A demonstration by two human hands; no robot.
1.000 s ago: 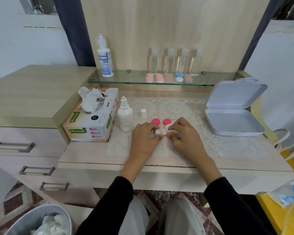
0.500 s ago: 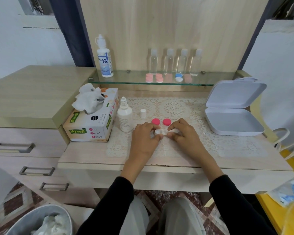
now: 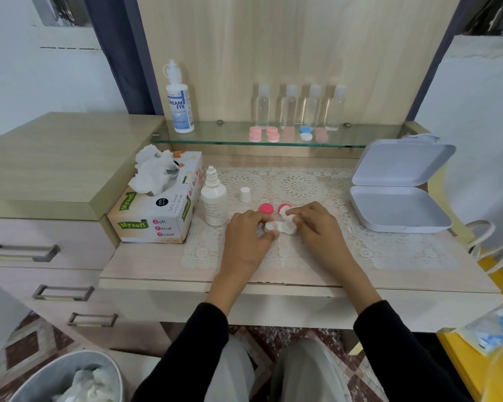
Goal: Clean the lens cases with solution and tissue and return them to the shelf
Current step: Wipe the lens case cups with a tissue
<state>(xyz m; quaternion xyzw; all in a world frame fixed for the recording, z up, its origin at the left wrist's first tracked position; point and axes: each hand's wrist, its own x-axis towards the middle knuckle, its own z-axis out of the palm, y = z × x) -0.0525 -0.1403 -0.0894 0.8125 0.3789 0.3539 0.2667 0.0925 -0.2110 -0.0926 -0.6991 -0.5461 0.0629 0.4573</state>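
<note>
A white lens case lies uncapped on the lace mat. My left hand pinches its left well between thumb and fingers. My right hand pinches a small wad of white tissue at the case's right well. Two pink caps lie just behind the case: the left cap in full view, the right cap partly hidden by the tissue. An open solution bottle stands left of my hands, with its white cap beside it.
A tissue box sits at the left. The glass shelf carries several capped lens cases, clear bottles and a Dream Eye bottle. An open white box lies at the right. A bin with used tissue stands below left.
My right fingers have shifted with the tissue up towards the right pink cap, partly covering it. My left hand keeps its hold on the case.
</note>
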